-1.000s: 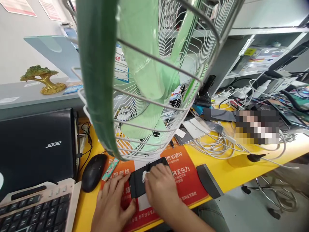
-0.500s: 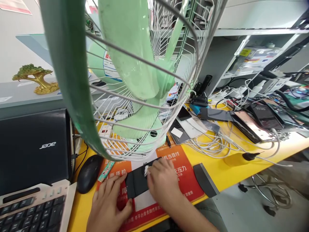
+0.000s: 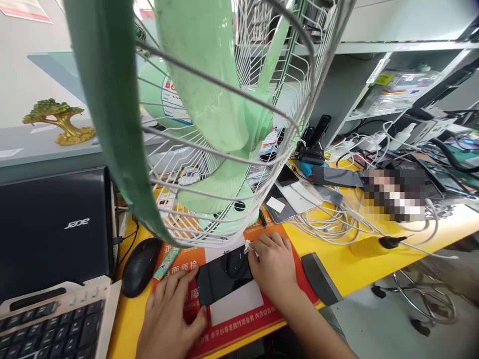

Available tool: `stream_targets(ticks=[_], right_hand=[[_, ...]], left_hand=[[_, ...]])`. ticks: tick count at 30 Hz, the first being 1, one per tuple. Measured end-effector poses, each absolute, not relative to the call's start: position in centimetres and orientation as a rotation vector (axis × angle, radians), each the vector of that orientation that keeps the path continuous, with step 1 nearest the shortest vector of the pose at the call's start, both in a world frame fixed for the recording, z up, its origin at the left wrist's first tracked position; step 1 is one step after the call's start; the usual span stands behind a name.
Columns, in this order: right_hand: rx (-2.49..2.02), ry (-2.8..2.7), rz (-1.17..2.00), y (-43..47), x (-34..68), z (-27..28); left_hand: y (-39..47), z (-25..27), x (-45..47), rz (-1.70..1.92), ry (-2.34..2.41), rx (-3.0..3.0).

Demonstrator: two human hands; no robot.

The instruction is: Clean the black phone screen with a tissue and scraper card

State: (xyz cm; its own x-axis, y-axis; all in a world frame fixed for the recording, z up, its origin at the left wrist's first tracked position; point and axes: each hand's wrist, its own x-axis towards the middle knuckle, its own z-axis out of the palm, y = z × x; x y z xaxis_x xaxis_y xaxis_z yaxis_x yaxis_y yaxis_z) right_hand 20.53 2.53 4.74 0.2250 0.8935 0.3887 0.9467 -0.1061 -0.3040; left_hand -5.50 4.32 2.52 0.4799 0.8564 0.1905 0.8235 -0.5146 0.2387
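A black smartphone (image 3: 220, 277) lies flat, its glossy face up, on a red and orange printed mat (image 3: 258, 314). My left hand (image 3: 170, 311) steadies its left end, fingertips at the far corner and thumb at the near corner. My right hand (image 3: 275, 264) is closed over the phone's right end, pinching a small crumpled white wipe (image 3: 247, 246) against it. Part of the wipe and the right end of the phone are hidden under that hand.
A green fan (image 3: 224, 119) with a wire cage looms close above the hands. A black mouse (image 3: 141, 267) and laptop (image 3: 52, 229) stand left. To the right are a dark curved object (image 3: 320, 279), coiled white cables (image 3: 325, 224), and a yellow bottle with black nozzle (image 3: 370, 247).
My right hand has slid right along the phone with the wipe, uncovering more of its glossy screen. My left hand stays at the phone's left end.
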Motion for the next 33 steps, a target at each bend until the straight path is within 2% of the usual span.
stream_targets(ticks=[7,15,21,25,33], right_hand=[[-1.941,-1.747,-0.126,1.0,17.9,4.7],[-1.600,-2.284,0.074,1.7,11.1,5.1],[-1.890,-2.019,0.074,1.6,18.1,5.7],[-1.851,-1.929,0.046,-1.3,20.9,5.4],[-1.553,-2.208,0.009,2.3,11.8,3.4]], left_hand=[[4.5,3.4,-5.2,0.406,1.478,2.519],[4.4,2.9,-5.8,0.377,1.450,2.487],[4.2,2.9,-5.7,0.375,1.482,2.484],[4.3,3.2,-5.7,0.310,1.465,2.479],[5.3,1.1,-7.1,0.137,1.472,2.532]])
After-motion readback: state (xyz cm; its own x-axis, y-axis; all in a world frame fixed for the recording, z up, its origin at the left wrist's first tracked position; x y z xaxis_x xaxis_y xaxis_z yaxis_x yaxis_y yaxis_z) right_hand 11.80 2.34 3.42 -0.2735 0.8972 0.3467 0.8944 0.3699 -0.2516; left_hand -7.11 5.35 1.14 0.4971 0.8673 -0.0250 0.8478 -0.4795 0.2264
